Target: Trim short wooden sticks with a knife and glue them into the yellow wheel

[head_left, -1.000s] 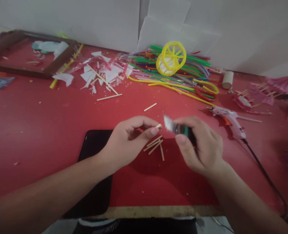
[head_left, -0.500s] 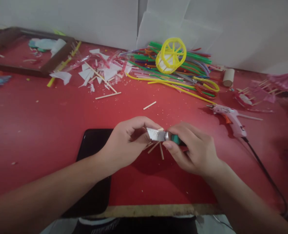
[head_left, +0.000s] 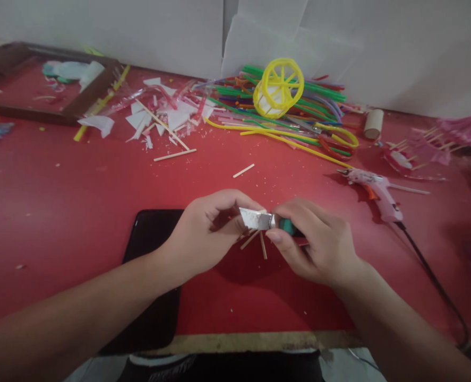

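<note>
My right hand point(head_left: 318, 239) is closed round the green handle of a utility knife point(head_left: 255, 218), whose wide blade points left. Behind that blade, my left hand point(head_left: 207, 233) pinches a thin wooden stick point(head_left: 263, 210); only its pale end shows, and the blade hides the rest. The blade lies across the left fingertips, and I cannot tell whether it touches the stick. Below the blade, several short wooden sticks point(head_left: 263, 246) fan out, partly covered by the left hand. Another cut stick point(head_left: 243, 170) lies on the red table just beyond my hands.
A black tablet-like slab point(head_left: 155, 228) lies under my left forearm. To the right rests a pink glue gun point(head_left: 378, 193) with its cord. Pipe cleaners point(head_left: 227, 114), a yellow wheel-ended model point(head_left: 283, 87), scissors point(head_left: 344, 138), paper scraps point(head_left: 179, 114) and a brown frame point(head_left: 24, 114) line the back.
Both hands, the knife and the pinched stick keep nearly the same pose. The whole view has shifted very slightly.
</note>
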Demonstrator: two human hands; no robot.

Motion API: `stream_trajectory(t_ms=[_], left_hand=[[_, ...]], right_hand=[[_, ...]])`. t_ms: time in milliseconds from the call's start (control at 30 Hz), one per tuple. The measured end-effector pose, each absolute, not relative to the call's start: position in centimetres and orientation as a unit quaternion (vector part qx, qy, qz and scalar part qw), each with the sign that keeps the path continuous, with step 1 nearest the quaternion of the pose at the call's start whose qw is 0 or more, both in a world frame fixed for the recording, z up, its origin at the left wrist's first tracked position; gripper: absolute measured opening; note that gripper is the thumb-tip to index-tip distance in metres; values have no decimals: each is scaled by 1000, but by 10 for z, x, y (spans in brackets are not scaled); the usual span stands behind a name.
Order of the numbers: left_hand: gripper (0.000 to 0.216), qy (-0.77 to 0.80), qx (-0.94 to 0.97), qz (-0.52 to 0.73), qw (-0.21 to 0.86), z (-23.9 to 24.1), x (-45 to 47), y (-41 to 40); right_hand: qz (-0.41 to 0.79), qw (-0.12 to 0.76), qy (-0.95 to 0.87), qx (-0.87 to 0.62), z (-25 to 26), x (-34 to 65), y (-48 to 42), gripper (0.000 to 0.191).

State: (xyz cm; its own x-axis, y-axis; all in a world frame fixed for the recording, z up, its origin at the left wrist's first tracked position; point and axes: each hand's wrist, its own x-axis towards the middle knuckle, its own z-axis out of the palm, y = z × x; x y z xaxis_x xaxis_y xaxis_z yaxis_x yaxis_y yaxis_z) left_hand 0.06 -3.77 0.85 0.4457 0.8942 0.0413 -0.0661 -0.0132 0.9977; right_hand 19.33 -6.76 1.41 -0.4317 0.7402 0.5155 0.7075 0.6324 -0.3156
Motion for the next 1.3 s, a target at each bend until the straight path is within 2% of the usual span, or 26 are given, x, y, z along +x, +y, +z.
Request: stream_trajectory(t_ms=[1300], left_hand=[[13, 360, 595, 386, 606, 11, 1, -38]], right_hand=[[21, 321, -846, -426, 15, 193, -68, 21]])
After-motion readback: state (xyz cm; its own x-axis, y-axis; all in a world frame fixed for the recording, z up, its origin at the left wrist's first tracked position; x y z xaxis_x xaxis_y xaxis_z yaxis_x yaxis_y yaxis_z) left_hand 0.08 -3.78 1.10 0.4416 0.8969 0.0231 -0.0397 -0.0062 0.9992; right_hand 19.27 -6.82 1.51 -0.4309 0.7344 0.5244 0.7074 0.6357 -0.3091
